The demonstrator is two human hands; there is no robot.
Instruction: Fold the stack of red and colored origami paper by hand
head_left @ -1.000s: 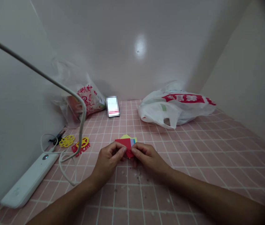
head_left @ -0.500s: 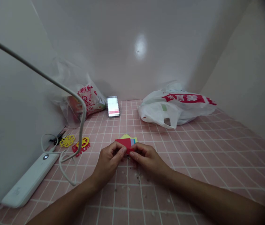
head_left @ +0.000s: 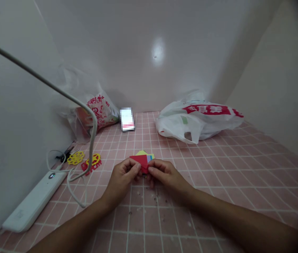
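Two hands are meeting in the lower middle of the frame, both pinching one small piece of red paper (head_left: 141,162). Left hand (head_left: 122,179) is nipping its near left edge between thumb and fingers, right hand (head_left: 164,175) is doing the same on the right edge, fingertips almost touching each other. Looks to me like a fold or crease is being worked, though the exact shape is too small to tell.

Just behind the red piece, a little stack of colored sheets (head_left: 146,155) is lying on the pink grid tabletop (head_left: 217,182), with yellow and a bit of blue peeking out.

If you're folding something this tiny, my two cents: keep both pinches close to the crease line, line the edges up before pressing, and run a nail along it while the other hand is holding it flat. The crumbs and paper bits (head_left: 154,200) scattered right below the hands could get under the paper, so I'd be working slightly lifted off the table.

Over at the left edge, yellow and red cutouts (head_left: 85,161) are sitting near a white power strip (head_left: 32,202) with its cable (head_left: 45,84) arching up. Two plastic bags are resting at the back, one at center left (head_left: 96,112) and one at center right (head_left: 198,119).
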